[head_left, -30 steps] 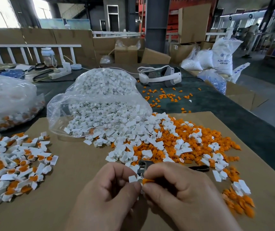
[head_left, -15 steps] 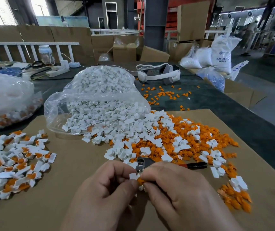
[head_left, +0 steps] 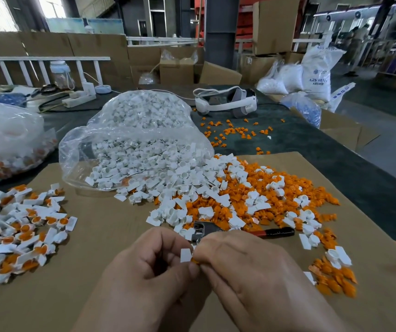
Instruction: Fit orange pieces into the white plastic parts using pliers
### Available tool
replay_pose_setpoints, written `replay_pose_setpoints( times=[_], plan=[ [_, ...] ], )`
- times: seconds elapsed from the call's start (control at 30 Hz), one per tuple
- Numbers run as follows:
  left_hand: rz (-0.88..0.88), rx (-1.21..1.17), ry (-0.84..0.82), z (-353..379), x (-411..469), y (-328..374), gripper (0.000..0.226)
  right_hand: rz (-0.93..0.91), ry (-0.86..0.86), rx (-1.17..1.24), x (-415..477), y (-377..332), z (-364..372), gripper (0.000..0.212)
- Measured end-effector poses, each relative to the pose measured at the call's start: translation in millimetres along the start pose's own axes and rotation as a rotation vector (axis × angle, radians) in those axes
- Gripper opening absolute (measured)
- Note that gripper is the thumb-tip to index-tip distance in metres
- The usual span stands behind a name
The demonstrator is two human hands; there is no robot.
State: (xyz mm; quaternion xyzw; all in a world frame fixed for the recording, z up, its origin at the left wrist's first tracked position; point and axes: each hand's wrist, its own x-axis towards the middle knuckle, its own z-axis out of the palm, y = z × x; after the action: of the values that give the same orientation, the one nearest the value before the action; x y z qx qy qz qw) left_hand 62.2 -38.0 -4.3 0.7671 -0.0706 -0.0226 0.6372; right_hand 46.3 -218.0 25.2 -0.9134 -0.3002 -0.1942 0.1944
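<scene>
My left hand [head_left: 149,279] and my right hand [head_left: 254,281] meet at the bottom centre. Between the fingertips is a small white plastic part [head_left: 185,255], pinched by my left hand. An orange piece [head_left: 195,260] pressed against it is mostly hidden under my right fingers. Just beyond the hands the pliers [head_left: 240,232] with red and black handles lie on the cardboard sheet [head_left: 101,236], touched by neither hand. A mixed heap of loose orange pieces [head_left: 264,204] and white parts [head_left: 175,183] spreads behind them.
Fitted white-and-orange parts [head_left: 17,233] lie in a pile at the left. A clear bag of white parts [head_left: 134,140] is open at the centre, another bag [head_left: 7,142] is far left. A white headset [head_left: 225,101] rests at the back. More orange pieces [head_left: 333,279] sit at the right.
The white part and orange piece have stayed between my fingertips, with the fingers shifting slightly on them. More of the pliers' handle shows now. The view has tilted a little.
</scene>
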Motion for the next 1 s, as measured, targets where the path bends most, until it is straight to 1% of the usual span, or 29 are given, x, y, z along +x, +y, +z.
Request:
replay_pose_setpoints(
  times=[0.07, 0.13, 0.2, 0.33, 0.37, 0.43, 0.47, 0.5, 0.57, 0.6, 0.63, 0.7, 0.8, 0.93, 1.0],
  plan=[
    [0.015, -0.022, 0.004, 0, 0, 0, 0.033, -0.01, 0.021, 0.008, 0, 2, 0, 0.025],
    [0.012, -0.092, 0.004, 1, 0, -1, 0.04, -0.031, 0.047, -0.015, 0, 2, -2, 0.023],
    [0.018, -0.104, 0.016, 0, 0, -1, 0.04, -0.061, 0.068, -0.051, 0, 0, -3, 0.02],
    [0.181, 0.181, 0.099, 1, -4, 0, 0.035, -0.016, 0.012, -0.106, 2, -5, 0, 0.024],
    [0.2, 0.241, 0.112, 1, -6, 0, 0.034, 0.002, -0.005, -0.128, 2, -6, 1, 0.021],
    [0.206, 0.299, 0.115, 2, -7, 2, 0.022, 0.009, -0.008, -0.18, 2, -8, 2, 0.018],
    [0.196, 0.3, 0.101, 3, -7, 4, 0.017, -0.003, 0.003, -0.199, 2, -7, 3, 0.021],
    [0.166, 0.276, 0.078, 4, -6, 7, 0.019, -0.011, 0.017, -0.206, 1, -7, 4, 0.024],
    [0.077, 0.113, 0.04, 5, -6, 12, 0.028, -0.004, 0.043, -0.193, 1, -7, 3, 0.02],
    [0.04, 0.002, 0.036, 5, -5, 15, 0.028, 0.012, 0.053, -0.172, 1, -8, 2, 0.018],
    [0.017, -0.089, 0.037, 5, -5, 18, 0.029, 0.027, 0.059, -0.146, 2, -9, 1, 0.018],
    [0.019, -0.165, 0.045, 6, -6, 19, 0.028, 0.037, 0.062, -0.123, 2, -9, 1, 0.019],
    [0.045, -0.145, 0.048, 7, -6, 16, 0.022, 0.042, 0.069, -0.109, 0, -9, 2, 0.016],
    [0.115, 0.036, 0.099, 2, -5, 8, 0.026, 0.051, 0.101, -0.013, 1, -7, 7, 0.018],
    [0.119, 0.07, 0.12, -1, -3, 6, 0.03, 0.025, 0.074, -0.05, 2, -4, 5, 0.021]
  ],
)
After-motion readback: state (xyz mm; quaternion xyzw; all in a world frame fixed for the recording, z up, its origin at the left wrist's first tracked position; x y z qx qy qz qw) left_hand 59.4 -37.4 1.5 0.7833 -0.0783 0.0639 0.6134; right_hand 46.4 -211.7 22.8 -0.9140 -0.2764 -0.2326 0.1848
